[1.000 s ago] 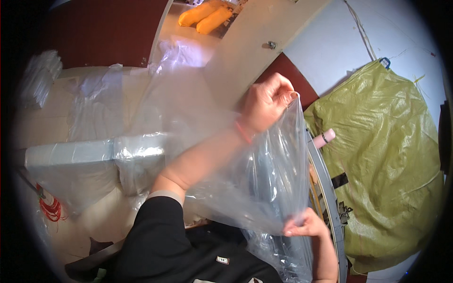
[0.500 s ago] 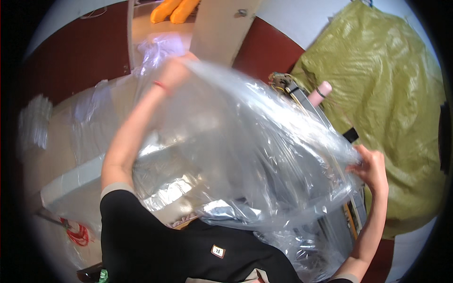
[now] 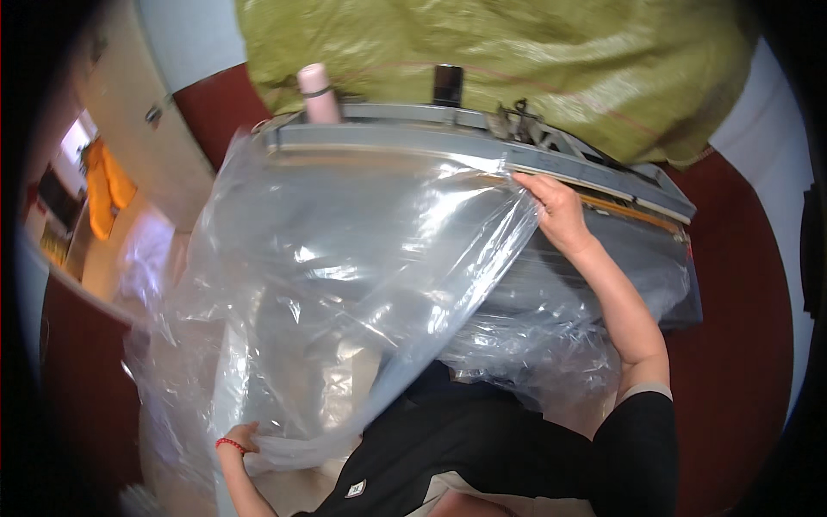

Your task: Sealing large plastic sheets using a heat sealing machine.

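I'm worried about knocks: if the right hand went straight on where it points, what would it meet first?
Beyond the clear plastic film it pinches, the right hand would probably meet the grey rail, though depth is unclear.

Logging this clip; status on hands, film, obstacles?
Left grip holds clear film near body; right grip holds it farther out. Film creased, spread between. Grey rail just beyond, possible snag.

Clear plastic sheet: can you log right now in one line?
left hand: grips clear plastic sheet; right hand: pinches sheet edge near grey frame; sheet: spread between hands; pink bottle: near frame's left end
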